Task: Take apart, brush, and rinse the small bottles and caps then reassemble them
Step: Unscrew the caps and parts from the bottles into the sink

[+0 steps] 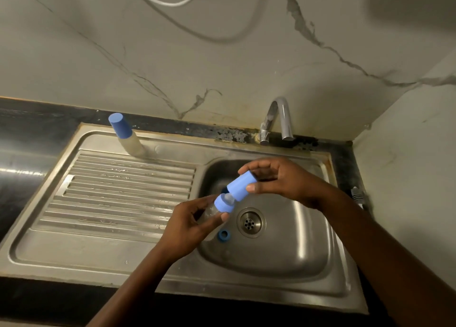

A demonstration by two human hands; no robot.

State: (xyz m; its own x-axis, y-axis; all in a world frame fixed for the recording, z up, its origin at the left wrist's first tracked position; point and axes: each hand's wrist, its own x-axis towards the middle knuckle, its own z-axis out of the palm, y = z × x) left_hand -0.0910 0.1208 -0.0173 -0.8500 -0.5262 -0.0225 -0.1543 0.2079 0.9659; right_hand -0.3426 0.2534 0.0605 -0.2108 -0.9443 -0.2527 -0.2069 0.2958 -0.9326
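Note:
Over the sink basin (283,255) my left hand (190,225) grips a small clear bottle (211,212) with a blue collar (223,203) and a pale nipple. My right hand (278,178) holds a blue cap (240,186) by fingers and thumb, its open end just above the nipple. A loose blue ring (224,235) lies in the basin beside the drain (250,222). A second capped bottle (127,136) stands at the back of the drainboard.
The chrome tap (278,119) rises behind the basin and no water runs from it. A ribbed steel drainboard (118,193) spreads to the left. Dark counter borders the sink, and a marble wall stands behind and to the right.

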